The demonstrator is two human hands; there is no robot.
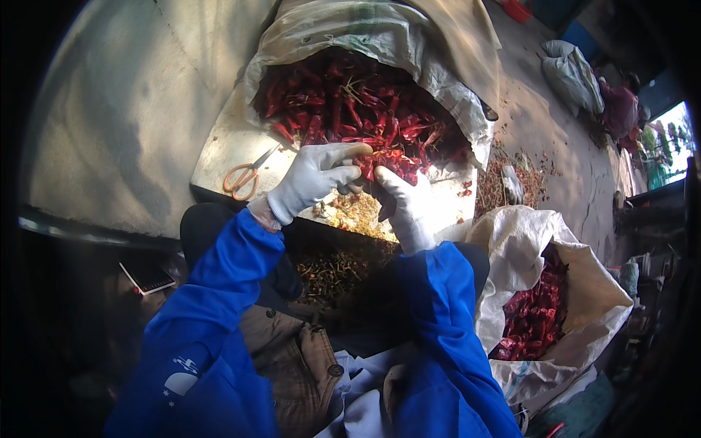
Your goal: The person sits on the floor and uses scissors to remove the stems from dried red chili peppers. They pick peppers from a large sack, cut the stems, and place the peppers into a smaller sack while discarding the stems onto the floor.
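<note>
Both my hands wear pale work gloves and meet over the near edge of a low board (219, 155). Dried red chilies (391, 163) are gripped between them: my left hand (320, 175) holds them from the left, my right hand (404, 202) from the right with its thumb up. Just beyond, a white woven sack (328, 27) lies with its mouth towards me, full of dried red chilies (339, 104). Orange-handled scissors (243, 178) lie on the board left of my left hand. Yellow seeds (361, 213) and bits are scattered beneath my hands.
At the right, an upright white sack (509, 241) holds more red chilies (534, 317). Beside it, a glove (512, 185) lies on a heap of stems (490, 175). More stems (328, 276) lie below the board. A person (621, 107) sits by a filled sack (572, 74) far right.
</note>
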